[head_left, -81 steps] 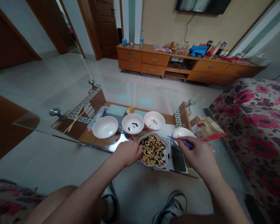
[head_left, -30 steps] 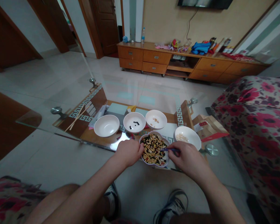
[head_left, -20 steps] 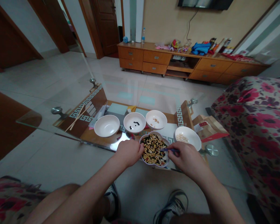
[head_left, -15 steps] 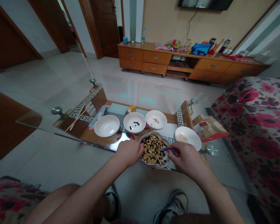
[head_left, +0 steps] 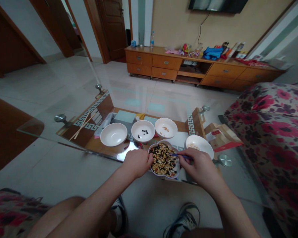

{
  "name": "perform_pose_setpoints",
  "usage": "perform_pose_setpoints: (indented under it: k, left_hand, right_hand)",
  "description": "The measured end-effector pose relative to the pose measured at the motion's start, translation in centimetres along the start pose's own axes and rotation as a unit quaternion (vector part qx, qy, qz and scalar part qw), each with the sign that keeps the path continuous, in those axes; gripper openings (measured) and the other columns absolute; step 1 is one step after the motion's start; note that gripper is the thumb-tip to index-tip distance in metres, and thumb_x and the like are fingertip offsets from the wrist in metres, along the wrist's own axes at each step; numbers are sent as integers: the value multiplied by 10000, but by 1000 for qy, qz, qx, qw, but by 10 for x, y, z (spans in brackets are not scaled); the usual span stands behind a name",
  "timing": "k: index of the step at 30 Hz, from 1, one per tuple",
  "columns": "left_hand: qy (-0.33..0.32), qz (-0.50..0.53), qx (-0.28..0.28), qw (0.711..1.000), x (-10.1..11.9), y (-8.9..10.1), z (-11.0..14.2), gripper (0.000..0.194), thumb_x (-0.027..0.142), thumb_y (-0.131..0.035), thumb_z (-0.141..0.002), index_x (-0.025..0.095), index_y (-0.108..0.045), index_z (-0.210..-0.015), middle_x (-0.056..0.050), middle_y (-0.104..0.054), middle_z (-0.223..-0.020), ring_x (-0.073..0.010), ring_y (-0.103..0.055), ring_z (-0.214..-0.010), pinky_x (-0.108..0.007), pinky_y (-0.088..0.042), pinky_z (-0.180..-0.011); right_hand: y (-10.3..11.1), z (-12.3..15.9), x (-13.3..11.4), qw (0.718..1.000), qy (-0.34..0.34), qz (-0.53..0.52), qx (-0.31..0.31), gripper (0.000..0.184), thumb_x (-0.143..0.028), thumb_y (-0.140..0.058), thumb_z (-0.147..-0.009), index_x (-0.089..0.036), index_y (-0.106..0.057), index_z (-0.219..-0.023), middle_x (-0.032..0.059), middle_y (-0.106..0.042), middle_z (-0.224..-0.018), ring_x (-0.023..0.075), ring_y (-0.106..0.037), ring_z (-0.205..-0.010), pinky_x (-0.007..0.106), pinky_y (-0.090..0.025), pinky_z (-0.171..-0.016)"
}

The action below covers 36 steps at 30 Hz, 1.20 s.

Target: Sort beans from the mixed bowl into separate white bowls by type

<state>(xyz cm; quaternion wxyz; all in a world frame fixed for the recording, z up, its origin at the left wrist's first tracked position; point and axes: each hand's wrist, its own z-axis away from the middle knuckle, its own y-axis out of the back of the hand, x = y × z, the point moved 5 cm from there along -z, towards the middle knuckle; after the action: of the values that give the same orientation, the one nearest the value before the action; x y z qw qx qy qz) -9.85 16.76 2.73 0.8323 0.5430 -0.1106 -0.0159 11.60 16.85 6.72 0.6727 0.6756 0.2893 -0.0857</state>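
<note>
A flower-shaped bowl (head_left: 174, 176) filled with mixed yellow, dark and pale beans stands at the near edge of the glass table. My left hand (head_left: 139, 162) is closed on its left rim, thumb along the edge. In my right hand (head_left: 198, 163), thumb and fingers pinch slim blue tweezers (head_left: 175, 154), their tips down among the beans. Behind are a white bowl holding a few black beans (head_left: 144, 133) and another with a few light-brown beans (head_left: 165, 129). To the right, a white bowl (head_left: 206, 147) with pale flat pieces is partly hidden by my right hand.
A bare white bowl (head_left: 113, 135) stands at the left, near wooden chopsticks (head_left: 82, 125) on the glass. Beyond the right-hand bowl is a brown paper bag (head_left: 222, 135). Metal supports (head_left: 224, 160) show through the tabletop. A floral-covered sofa (head_left: 275, 132) borders the right side.
My right hand has shifted slightly up, and the tweezers' tips moved a little up and left within the beans. My left hand stays on the rim.
</note>
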Motion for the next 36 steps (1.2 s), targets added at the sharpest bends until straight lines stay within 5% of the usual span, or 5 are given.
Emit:
perform_pose_setpoints:
  k: [9,18,29,36]
  left_hand:
    - [2,4,0,1000,0,1,0,621,445,-240,-1017,119,-765,-949,-201,-770,-948,-331,-744,-889,-423,-554,-752]
    - [-2,15,12,1000,-1,0,1,608,437,-249,-1019,140,-776,-946,-191,-769,-943,-329,-745,-899,-439,-563,-758]
    - [0,12,7,1000,-1,-1,0,605,434,-260,-1019,125,-778,-960,-200,-769,-935,-330,-747,-899,-451,-568,-768]
    - [-1,5,6,1000,0,1,0,617,442,-247,-1018,131,-773,-937,-194,-770,-935,-353,-749,-894,-451,-559,-746]
  right_hand:
    - [8,-20,-7,984,-31,-5,177,259,-335,-568,-903,-196,-786,-918,44,-730,-747,190,-656,-673,307,-470,-686]
    - [-7,-34,-9,982,-45,15,183,313,-330,-515,-942,-166,-773,-1009,110,-778,-949,241,-700,-830,351,-493,-786]
    - [16,-25,-10,978,-61,9,199,338,-393,-543,-904,-177,-797,-958,99,-768,-816,236,-687,-726,338,-496,-708]
    - [17,-19,-5,992,-67,-25,101,300,-385,-564,-859,-212,-809,-884,69,-769,-747,214,-688,-643,307,-478,-621]
